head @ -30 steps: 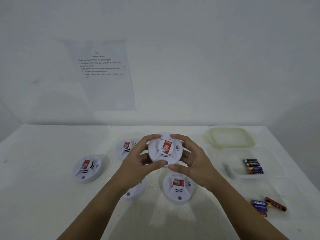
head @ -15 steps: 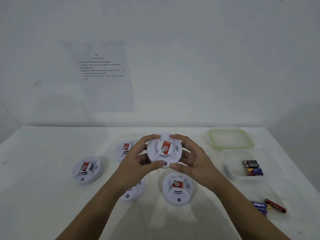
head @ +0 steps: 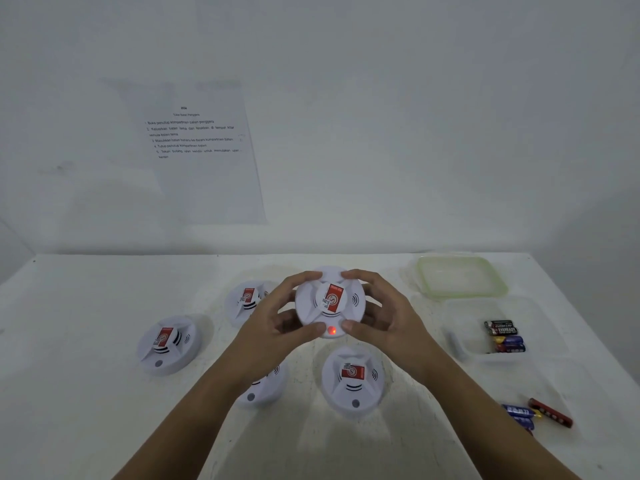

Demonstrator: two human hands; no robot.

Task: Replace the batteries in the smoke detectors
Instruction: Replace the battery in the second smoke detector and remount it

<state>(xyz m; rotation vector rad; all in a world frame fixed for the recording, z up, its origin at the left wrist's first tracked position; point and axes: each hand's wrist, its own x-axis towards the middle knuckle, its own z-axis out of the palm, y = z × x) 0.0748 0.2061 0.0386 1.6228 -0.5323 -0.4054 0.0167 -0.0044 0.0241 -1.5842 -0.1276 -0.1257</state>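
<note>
I hold a round white smoke detector (head: 329, 299) with a red label above the table, face toward me. My left hand (head: 273, 323) grips its left rim and my right hand (head: 384, 320) its right rim, both thumbs at the lower edge. A red light glows on its button between the thumbs. Several more detectors lie on the white table (head: 86, 410): one at the left (head: 168, 342), one behind my left hand (head: 244, 299), one partly under my left forearm (head: 265, 389), one in front (head: 351, 382).
A clear container (head: 464, 341) at the right holds several batteries (head: 504, 336). Its green-rimmed lid (head: 460, 277) lies behind it. Loose batteries (head: 535, 414) lie near the right front edge. An instruction sheet (head: 197, 150) hangs on the wall.
The detector's button now glows red; it was unlit before. My thumbs have parted to either side of it. The detector has stayed at about the same place.
</note>
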